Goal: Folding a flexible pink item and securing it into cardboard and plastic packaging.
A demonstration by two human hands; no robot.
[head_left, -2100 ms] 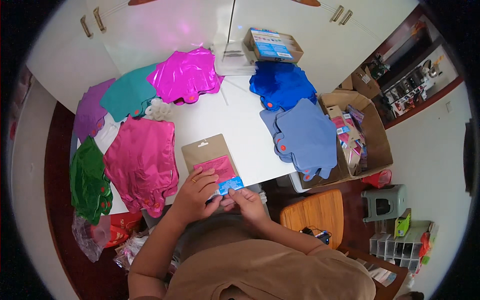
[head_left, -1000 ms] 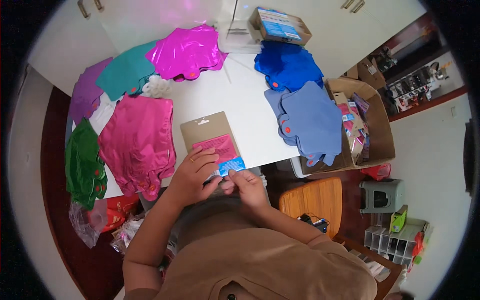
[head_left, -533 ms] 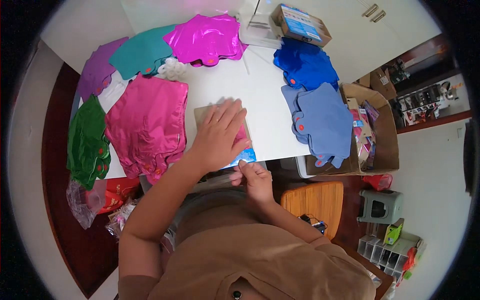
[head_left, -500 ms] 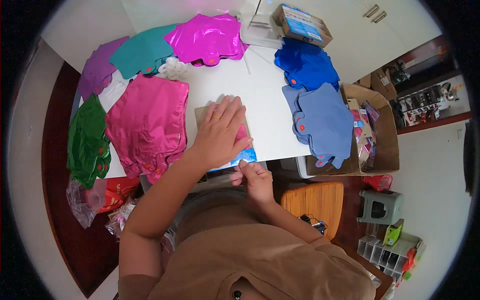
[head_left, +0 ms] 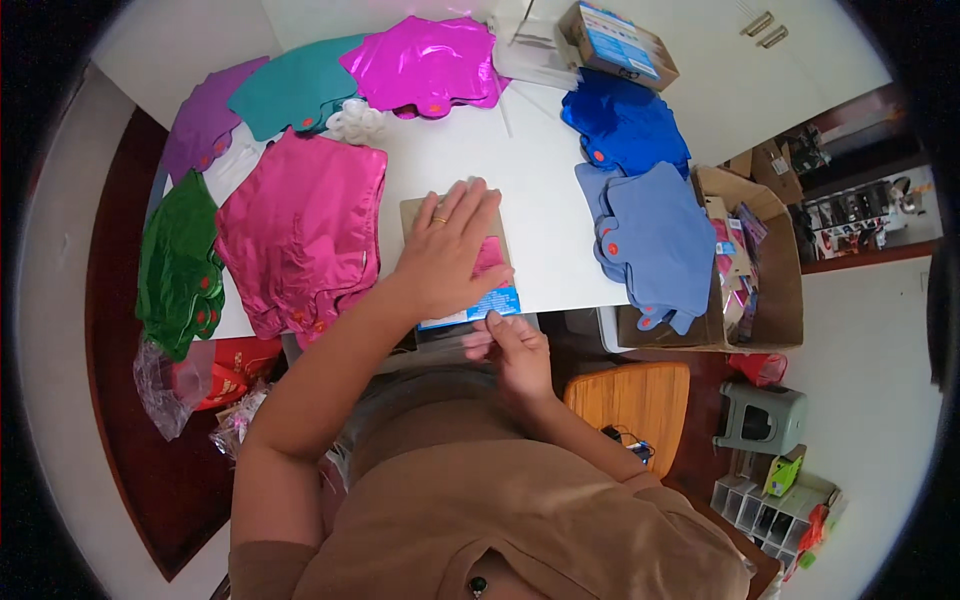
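A flat package [head_left: 499, 299] of brown card, with a blue printed strip and a pink patch, lies at the table's front edge. My left hand [head_left: 445, 255] rests on it, palm down, fingers stretched out, a ring on one finger. At the package's near edge is my right hand [head_left: 522, 358], thumb and fingers closed on the corner by the blue strip. Its fingertips are partly hidden below the edge. Left of the package lies a stack of shiny pink foil balloons [head_left: 310, 215]; to the right is a greyish-blue stack [head_left: 660, 235].
More flat foil stacks line the white table [head_left: 540, 210]: green [head_left: 180, 260], purple [head_left: 205, 120], teal [head_left: 295, 85], magenta [head_left: 425, 65] and dark blue [head_left: 625, 125]. A cardboard box [head_left: 770, 290] with packages stands right, near a wooden chair [head_left: 630, 405]. A smaller box [head_left: 650, 65] sits at the back.
The whole view has shifted slightly. My left hand stays flat on the package and my right hand keeps its place at the near edge.
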